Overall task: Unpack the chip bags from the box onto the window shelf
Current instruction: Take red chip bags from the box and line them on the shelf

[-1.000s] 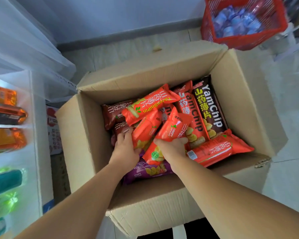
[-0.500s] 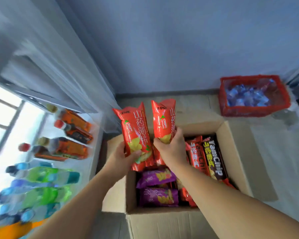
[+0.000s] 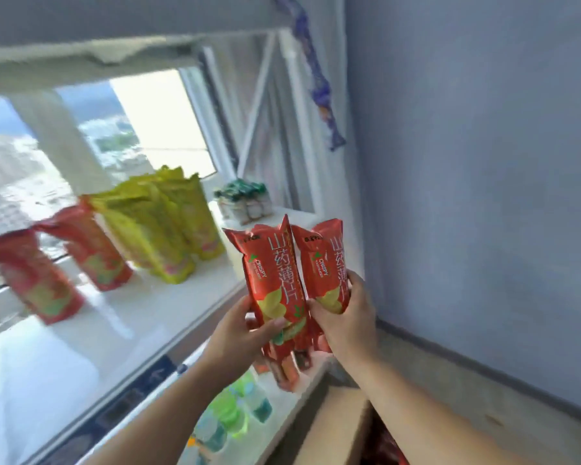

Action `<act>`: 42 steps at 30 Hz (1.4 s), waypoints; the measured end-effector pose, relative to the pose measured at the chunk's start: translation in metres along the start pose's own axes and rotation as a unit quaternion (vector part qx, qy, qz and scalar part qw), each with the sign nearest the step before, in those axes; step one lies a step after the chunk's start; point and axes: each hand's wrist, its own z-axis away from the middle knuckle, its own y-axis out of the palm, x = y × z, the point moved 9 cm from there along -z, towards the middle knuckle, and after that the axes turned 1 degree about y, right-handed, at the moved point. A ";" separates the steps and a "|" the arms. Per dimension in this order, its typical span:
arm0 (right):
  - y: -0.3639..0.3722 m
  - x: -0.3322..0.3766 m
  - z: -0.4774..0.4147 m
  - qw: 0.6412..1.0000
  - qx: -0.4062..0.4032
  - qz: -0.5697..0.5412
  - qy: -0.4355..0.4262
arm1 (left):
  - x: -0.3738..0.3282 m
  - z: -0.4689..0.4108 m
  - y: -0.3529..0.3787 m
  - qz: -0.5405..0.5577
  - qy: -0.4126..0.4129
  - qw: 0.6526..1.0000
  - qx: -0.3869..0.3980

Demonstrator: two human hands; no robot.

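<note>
holding one red chip bag apiece, both hands are raised in front of the right-hand end of the window shelf [image 3: 114,330]. the left hand [image 3: 239,333] has its thumb curled across the front of the left red bag [image 3: 275,273] near the bottom, with its fingers wrapped behind. the right hand [image 3: 346,317] grips the right red bag [image 3: 326,263] low down, thumb on the front and fingers round the bag's right side. both bags are upright, side by side and very close together; whether they touch i cannot tell. they are in the air just off the shelf's near edge, not set down on it.

on the shelf, a row of yellow bags [image 3: 168,223] stands upright about midway along. left of them on the shelf stand two red standing bags [image 3: 81,250], both blurred. at the shelf's far right end, against the window frame, sits a small green-topped pack [image 3: 245,199]; what it is i cannot make out.

below the shelf a lower ledge carries green and blue bottles [image 3: 235,407], heavily blurred, with some red-orange shapes beneath the hands that are too smeared to name. the cardboard box [image 3: 336,427] shows below the shelf's right end, beside the right forearm, with a little red packaging inside it at the picture's bottom edge. a grey-blue wall [image 3: 483,196] rises to the right of the shelf.
</note>
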 end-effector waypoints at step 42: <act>0.465 0.139 -0.012 0.987 0.095 0.124 -0.024 | 0.176 -0.018 -0.413 -0.057 0.016 0.957 -0.285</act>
